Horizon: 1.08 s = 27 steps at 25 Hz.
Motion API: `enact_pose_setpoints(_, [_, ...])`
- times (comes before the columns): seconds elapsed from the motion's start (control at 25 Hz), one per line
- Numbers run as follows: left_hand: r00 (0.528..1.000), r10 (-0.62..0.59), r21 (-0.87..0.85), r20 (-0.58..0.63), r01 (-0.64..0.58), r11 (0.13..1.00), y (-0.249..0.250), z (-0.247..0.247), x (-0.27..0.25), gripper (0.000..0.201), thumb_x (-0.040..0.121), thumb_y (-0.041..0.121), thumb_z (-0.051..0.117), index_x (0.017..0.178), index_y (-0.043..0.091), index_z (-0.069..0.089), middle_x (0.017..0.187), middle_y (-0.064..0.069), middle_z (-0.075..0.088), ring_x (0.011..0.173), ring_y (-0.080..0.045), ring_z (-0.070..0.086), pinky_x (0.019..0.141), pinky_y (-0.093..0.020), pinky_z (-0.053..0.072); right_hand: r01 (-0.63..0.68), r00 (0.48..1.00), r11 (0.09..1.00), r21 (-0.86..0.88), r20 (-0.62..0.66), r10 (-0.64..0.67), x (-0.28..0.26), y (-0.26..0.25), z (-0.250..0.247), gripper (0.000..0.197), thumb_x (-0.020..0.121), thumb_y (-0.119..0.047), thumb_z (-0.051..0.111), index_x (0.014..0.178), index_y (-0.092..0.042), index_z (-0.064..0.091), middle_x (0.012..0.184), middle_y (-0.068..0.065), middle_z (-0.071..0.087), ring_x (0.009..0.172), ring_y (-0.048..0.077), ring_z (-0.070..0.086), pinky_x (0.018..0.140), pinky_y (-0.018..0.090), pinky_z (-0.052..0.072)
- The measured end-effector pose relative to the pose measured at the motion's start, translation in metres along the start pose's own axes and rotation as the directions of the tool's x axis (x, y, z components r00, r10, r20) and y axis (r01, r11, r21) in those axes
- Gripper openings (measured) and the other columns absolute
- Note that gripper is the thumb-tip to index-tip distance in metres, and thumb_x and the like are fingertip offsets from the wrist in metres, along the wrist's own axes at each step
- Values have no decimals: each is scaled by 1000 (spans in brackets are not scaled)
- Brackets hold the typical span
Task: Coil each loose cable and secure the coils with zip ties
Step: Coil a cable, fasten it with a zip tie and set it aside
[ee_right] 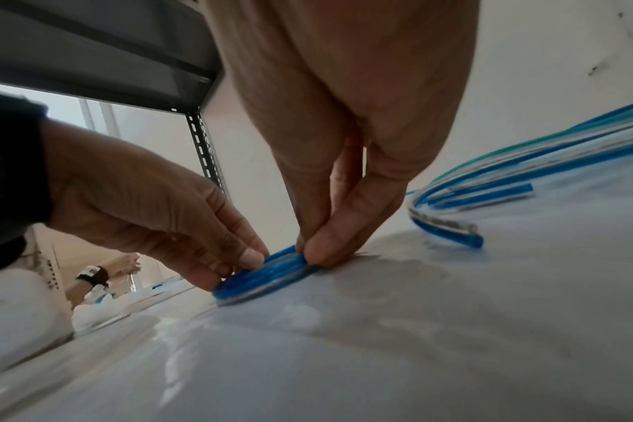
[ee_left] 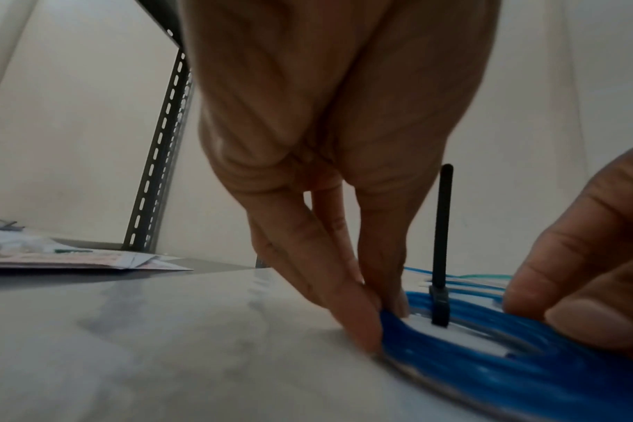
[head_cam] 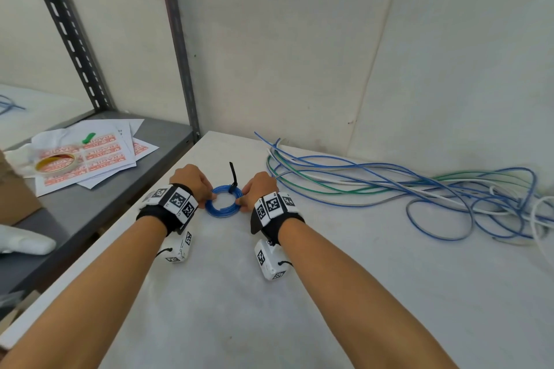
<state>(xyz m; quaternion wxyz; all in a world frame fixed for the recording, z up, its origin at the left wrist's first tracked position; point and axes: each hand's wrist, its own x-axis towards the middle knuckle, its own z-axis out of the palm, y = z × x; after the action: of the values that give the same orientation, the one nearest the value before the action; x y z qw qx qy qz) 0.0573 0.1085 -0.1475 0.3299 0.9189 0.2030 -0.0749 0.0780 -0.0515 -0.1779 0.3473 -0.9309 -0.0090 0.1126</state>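
While both hands [head_cam: 192, 181] [head_cam: 259, 187] pinch opposite sides of the blue coil [head_cam: 224, 202], each grip closed on it, the zip tie [head_cam: 233, 178] stands free, presumably for tightening.

A small coil of blue cable [head_cam: 223, 201] lies flat on the white tabletop [head_cam: 269, 308], between the left hand [head_cam: 192, 181] and the right hand [head_cam: 259, 189]. A black zip tie [head_cam: 233, 178] stands upright at its far edge. Loose blue, green and white cables [head_cam: 419, 189] sprawl to the right by the wall. Left of the table, printed paper sheets [head_cam: 99, 156] and a roll of clear tape [head_cam: 55, 162] rest on a grey metal shelf [head_cam: 120, 198].
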Motion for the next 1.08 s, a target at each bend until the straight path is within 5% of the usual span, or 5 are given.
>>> enact_pose_setpoints(0.24, [969,169,191,-181,-134,972,14,-13,-16,11,87,12,70,98,15,69,104,-9,71,91,-29,70,84,-41,58,114,994,994,2,-6,-114,-16,-1,-21,30,77,-15,85,101,0,76,101,14,75,92,27,73,83,36,60])
enact_pose_setpoints(0.44, [753,399,60,-522,-434,899,79,-23,-49,9,87,17,61,96,18,59,89,3,61,84,-23,56,75,-36,44,156,976,982,103,-168,-138,-27,19,-83,8,84,-7,77,91,-4,77,93,14,76,86,33,74,82,43,61])
enact_pose_setpoints(0.6, [711,654,43,-259,-668,743,119,32,-45,17,83,9,65,97,20,68,99,-3,71,95,-28,65,85,-38,51,36,971,984,-173,-229,-76,-33,79,-133,31,90,-14,69,120,-9,67,126,15,65,118,32,60,95,34,47])
enact_pose_setpoints(0.76, [737,652,249,178,-675,695,138,99,-22,49,93,5,60,141,12,54,144,-12,53,135,-29,48,106,-32,33,-4,993,948,-319,-109,-32,-34,132,-143,55,94,-13,64,147,-15,47,149,14,47,136,30,46,107,31,37])
enact_pose_setpoints(1.08, [661,750,426,23,-685,591,160,107,-14,12,92,17,67,101,17,75,110,-9,64,106,-32,62,84,-40,49,7,981,946,-323,-181,-69,-23,155,-153,32,92,-20,69,123,-16,65,128,12,61,117,31,60,94,33,47])
